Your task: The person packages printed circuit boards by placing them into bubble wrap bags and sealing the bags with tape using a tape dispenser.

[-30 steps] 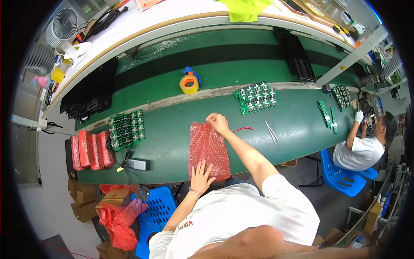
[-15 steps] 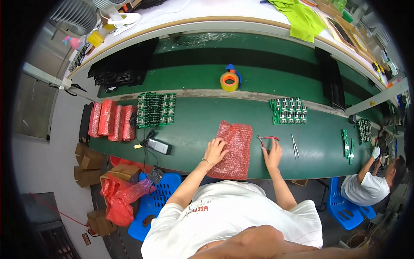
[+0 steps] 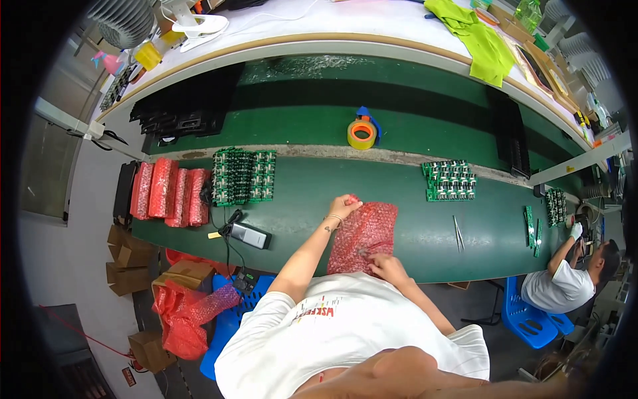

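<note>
A sheet or bag of red bubble wrap point(image 3: 372, 223) lies near the table's front edge, right before me. My left hand point(image 3: 342, 207) is closed on its upper left corner, pulling a bit of the wrap up between the fingers. Over the lower right part of the wrap is my right hand point(image 3: 390, 268), closed round small red-handled pliers point(image 3: 364, 253). Their metal jaws point left onto the wrap, and the handles are mostly hidden by the fingers.
Tweezers point(image 3: 458, 233) lie to the right. Green circuit boards point(image 3: 242, 176) stand at the left, more boards point(image 3: 450, 181) at the right. Red bubble-wrapped bundles point(image 3: 163, 189), a grey adapter point(image 3: 250, 235) and a tape roll point(image 3: 361, 134) are around. A co-worker point(image 3: 561, 286) sits far right.
My right hand has taken the pliers from the table and moved left and nearer onto the wrap. My left hand has gone up to the wrap's corner and gripped it.
</note>
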Available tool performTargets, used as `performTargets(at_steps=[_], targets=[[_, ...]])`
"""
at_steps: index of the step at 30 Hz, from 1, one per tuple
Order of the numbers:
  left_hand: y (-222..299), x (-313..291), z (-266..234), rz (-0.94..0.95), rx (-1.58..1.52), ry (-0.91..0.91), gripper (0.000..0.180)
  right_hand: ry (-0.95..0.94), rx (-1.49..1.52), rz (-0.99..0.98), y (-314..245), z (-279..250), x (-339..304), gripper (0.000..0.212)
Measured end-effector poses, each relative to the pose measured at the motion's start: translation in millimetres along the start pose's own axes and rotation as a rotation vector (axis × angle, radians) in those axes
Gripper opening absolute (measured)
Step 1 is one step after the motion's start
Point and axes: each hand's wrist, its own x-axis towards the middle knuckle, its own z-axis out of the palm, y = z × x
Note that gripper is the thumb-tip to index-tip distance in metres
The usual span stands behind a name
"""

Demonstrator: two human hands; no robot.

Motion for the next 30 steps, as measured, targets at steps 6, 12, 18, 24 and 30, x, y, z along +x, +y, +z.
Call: performTargets(at_steps=[6,12,18,24,30], targets=[[17.6,-25.5,-2.7,0.167,-0.484,-0.098,0.016,0.545,-0.115,-0.134,-44.9,-60.2,106.4,0.021],[28.3,-45.2,-3.4,0.175,-0.490,-0.060,0.007,0.208,-0.375,-0.317,-14.3,-76.3,147.4,0.015],[5.8,-39.9,6.1,0.094,-0.457,0.053,0.005,0.318,-0.329,-0.159,5.7,-53.1,149.6,0.014],[-3.5,-29.2,12.2,0.090,-0.470,0.213,0.012,0.406,-0.134,0.087,7.5,-35.5,150.0,0.017],[13.6,-33.5,4.5,0.226,-0.588,0.174,0.015,0.274,-0.180,-0.367,-32.1,-57.6,170.1,0.024]])
